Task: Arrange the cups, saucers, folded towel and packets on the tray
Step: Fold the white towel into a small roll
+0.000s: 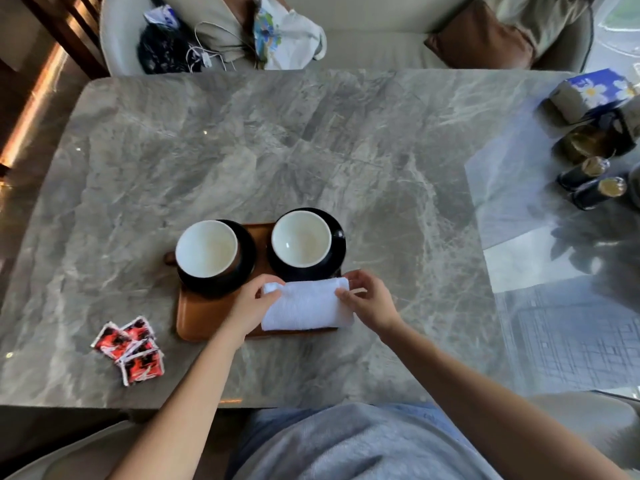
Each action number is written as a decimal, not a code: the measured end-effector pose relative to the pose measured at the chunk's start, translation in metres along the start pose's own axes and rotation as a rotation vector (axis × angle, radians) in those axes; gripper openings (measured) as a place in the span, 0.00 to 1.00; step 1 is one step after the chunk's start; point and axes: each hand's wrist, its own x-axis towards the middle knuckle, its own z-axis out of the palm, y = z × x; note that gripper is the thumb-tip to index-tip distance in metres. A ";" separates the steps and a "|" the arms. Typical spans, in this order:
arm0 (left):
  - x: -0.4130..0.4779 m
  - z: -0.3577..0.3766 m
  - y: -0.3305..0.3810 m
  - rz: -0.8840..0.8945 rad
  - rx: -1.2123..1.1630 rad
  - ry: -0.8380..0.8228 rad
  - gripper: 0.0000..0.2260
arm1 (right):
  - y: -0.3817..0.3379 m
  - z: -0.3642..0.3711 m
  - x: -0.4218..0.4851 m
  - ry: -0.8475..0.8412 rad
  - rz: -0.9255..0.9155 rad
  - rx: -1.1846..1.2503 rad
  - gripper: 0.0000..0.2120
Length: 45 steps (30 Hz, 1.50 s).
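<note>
A white folded terry towel (306,304) lies on the near right part of a brown rectangular wooden tray (201,315), its right end reaching to the tray's edge; its surface is softly ribbed and its far left corner is rolled up into a small bump. The left hand (251,306) pinches the towel's left edge between thumb and fingers, and the right hand (369,301) grasps its right edge the same way, so both hands are closed on the cloth. Behind the towel, on the far half of the tray, stand two round cups with white insides, the left cup (206,248) and the right cup (301,238), each on a black glossy saucer: the left saucer (247,259) and the right saucer (337,237), whose rim overhangs the tray's far right side. Both cups look empty. The tray rests on a grey veined marble tabletop (311,140). To the tray's left, apart from it, a loose pile of red, black and white packets (130,349) lies on the stone; their print is too blurred to read. The towel and hands hide the tray's near right corner, and the cups cover most of each saucer. At the far right edge dark bottles with gold caps (594,183) are cut off and hard to make out
</note>
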 end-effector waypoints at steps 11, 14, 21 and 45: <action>0.008 0.006 -0.018 0.070 0.250 0.115 0.10 | 0.009 0.036 -0.005 0.172 -0.087 -0.284 0.09; -0.005 0.009 -0.031 0.353 0.505 0.126 0.19 | 0.011 0.044 -0.007 0.260 -0.178 -0.448 0.13; -0.012 -0.005 -0.055 0.577 0.947 -0.107 0.26 | 0.014 0.059 -0.026 0.213 -0.446 -0.897 0.20; 0.007 -0.004 -0.082 0.567 1.114 -0.256 0.36 | 0.056 0.065 -0.032 0.115 -0.272 -0.976 0.29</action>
